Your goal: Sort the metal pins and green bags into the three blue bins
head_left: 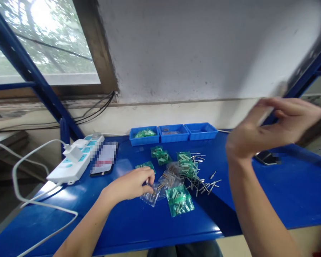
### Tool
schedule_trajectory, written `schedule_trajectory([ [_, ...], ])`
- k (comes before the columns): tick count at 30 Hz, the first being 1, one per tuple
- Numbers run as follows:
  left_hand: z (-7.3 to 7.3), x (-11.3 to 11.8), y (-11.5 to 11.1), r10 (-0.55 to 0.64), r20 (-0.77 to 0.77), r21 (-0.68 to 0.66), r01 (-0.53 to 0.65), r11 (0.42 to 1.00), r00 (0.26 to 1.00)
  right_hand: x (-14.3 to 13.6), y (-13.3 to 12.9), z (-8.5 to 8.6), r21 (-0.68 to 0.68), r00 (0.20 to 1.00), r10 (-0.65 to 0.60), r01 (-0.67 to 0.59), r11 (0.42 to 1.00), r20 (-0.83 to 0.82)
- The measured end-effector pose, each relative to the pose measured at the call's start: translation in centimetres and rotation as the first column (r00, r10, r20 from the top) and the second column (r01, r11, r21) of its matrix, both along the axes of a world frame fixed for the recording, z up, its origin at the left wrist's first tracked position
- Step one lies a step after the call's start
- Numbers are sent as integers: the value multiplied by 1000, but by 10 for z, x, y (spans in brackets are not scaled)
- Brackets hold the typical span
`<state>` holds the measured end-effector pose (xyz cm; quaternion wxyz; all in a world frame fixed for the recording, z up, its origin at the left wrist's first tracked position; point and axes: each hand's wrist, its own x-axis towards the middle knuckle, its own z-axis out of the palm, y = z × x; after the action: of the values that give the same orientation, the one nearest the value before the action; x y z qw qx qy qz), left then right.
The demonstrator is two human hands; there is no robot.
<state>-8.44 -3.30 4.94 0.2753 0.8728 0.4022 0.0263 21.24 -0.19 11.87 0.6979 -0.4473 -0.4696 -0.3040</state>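
Observation:
My left hand (139, 182) reaches in low over the table, its fingers curled on a clear plastic bag (151, 198) with small brown pieces inside. Beside it lie more clear bags (171, 180) and several green plastic bags of light pieces, the nearest green bag (179, 200) at the front. Loose pop rivets (203, 185) are scattered at the right of the pile, partly around another green bag (187, 164). My right hand (280, 123) is raised high on the right, away from the table, bent at the wrist; motion blur hides what its fingers do.
Three joined blue bins stand along the wall: the left bin (144, 142) has green bags, the middle bin (173, 137) clear bags. A power strip (75, 164) with cables and a phone (105, 159) lie at left. A dark device (266, 158) lies at right.

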Motion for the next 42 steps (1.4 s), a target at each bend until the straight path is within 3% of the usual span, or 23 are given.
schedule_trajectory([
  [2, 1, 4, 2, 27, 77, 78, -33, 996, 997, -12, 10, -13, -111, 994, -22, 34, 993, 109],
  [3, 1, 5, 3, 55, 128, 122, -71, 990, 990, -20, 16, -23, -303, 978, 62, 1, 953, 198],
  [5, 1, 8, 6, 115, 249, 216, -171, 961, 962, -39, 24, -47, -664, 944, 240, -31, 747, 225],
  [8, -1, 11, 7, 142, 424, 347, -306, 887, 894, -65, 19, -73, -855, 911, 412, -189, 484, 31],
  [10, -4, 14, 7, 104, 506, 423, -351, 836, 856, -81, 7, -77, -866, 789, 554, -448, 221, -267],
  [12, -7, 17, 5, 46, 552, 491, -369, 790, 833, -93, -6, -75, -719, 545, 597, -690, -78, -588],
  [13, -8, 19, 4, 18, 562, 521, -371, 769, 827, -98, -11, -73, -610, 417, 581, -772, -179, -699],
  [15, -9, 21, 2, -20, 566, 571, -374, 731, 824, -102, -16, -69, -436, 244, 549, -865, -250, -799],
  [17, -9, 21, 1, -36, 565, 604, -383, 699, 825, -102, -16, -68, -371, 198, 536, -898, -236, -820],
  [19, -10, 20, 0, -58, 555, 627, -372, 684, 830, -99, -15, -68, -384, 212, 536, -893, -233, -817],
  [22, -10, 19, -2, -106, 520, 638, -304, 707, 848, -97, -14, -69, -431, 231, 560, -866, -255, -796],
  [24, -8, 17, -2, -101, 504, 603, -265, 753, 858, -96, -14, -68, -463, 270, 586, -862, -206, -764],
  [25, -6, 16, -2, -77, 491, 564, -250, 787, 867, -95, -13, -66, -476, 304, 599, -867, -147, -741],
  [27, -2, 11, -2, -15, 415, 440, -187, 878, 910, -87, -11, -61, -478, 408, 607, -877, 53, -682],
  [29, 3, 5, -1, -4, 271, 250, -66, 966, 963, -72, -8, -51, -417, 568, 567, -823, 386, -597],
  [31, 6, -2, -1, -58, 153, 81, 46, 996, 987, -52, -3, -36, -251, 775, 436, -583, 773, -457],
  [32, 7, -4, -1, -78, 120, 26, 75, 997, 990, -41, 0, -28, -132, 862, 340, -413, 901, -376],
  [33, 7, -6, -1, -79, 98, -3, 79, 997, 992, -31, 4, -20, -14, 927, 236, -251, 968, -293],
  [35, 6, -7, -1, -38, 70, -16, 39, 999, 997, -16, 13, -10, 97, 987, 87, -75, 992, -133],
  [36, 5, -7, 0, -14, 58, -18, 15, 1000, 998, -13, 18, -8, 50, 997, 67, -65, 997, -45],
  [38, 2, -5, 2, 25, 46, -21, -24, 1000, 999, -12, 27, -16, -246, 973, 163, -119, 962, 165],
  [40, -1, -5, 5, 45, 53, -34, -44, 998, 998, -18, 32, -34, -625, 874, 398, -150, 766, 278],
  [42, -4, -6, 9, 84, 102, -64, -78, 995, 991, -26, 30, -56, -839, 787, 584, -170, 516, 199],
])
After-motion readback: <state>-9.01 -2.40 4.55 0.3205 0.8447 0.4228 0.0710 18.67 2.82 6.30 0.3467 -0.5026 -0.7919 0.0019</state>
